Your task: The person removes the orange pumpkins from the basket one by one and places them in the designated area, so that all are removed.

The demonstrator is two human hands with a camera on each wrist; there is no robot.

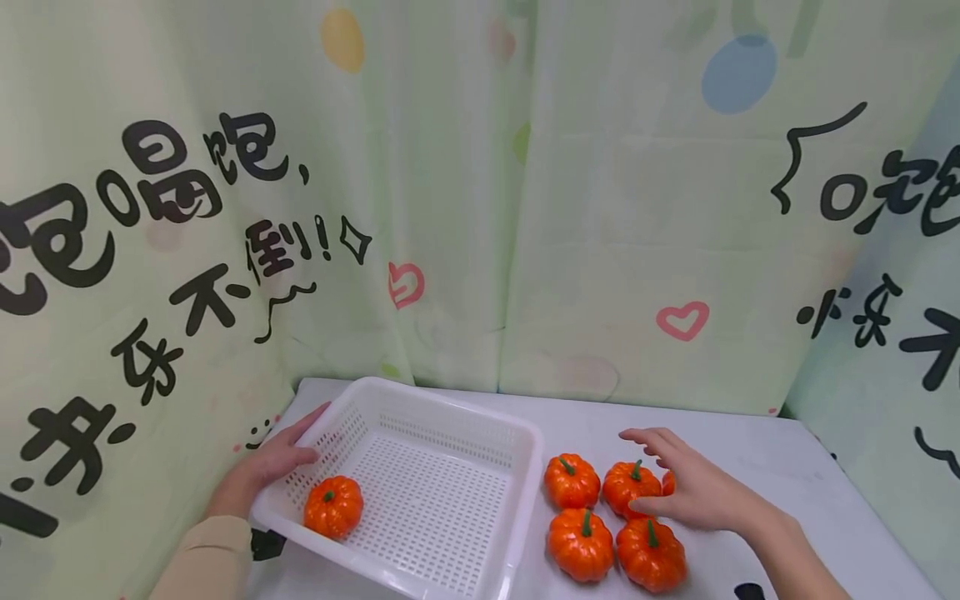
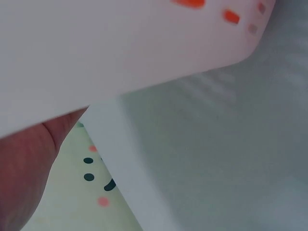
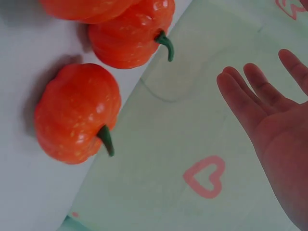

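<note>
My left hand holds the left side of a white plastic basket, thumb over the rim and fingers along the outside. In the left wrist view, part of that hand shows below the basket's edge. Inside the basket, near its left corner, sits one small orange pumpkin with a green stem. Several similar pumpkins stand on the table right of the basket. Above them hovers my right hand, its fingers spread and holding nothing, partly covering one pumpkin behind it. The right wrist view shows its bare palm.
The white table carries the basket and pumpkins. Pale green printed curtains with dark lettering enclose the back and both sides. A small black object shows by my left wrist, another beside the right forearm.
</note>
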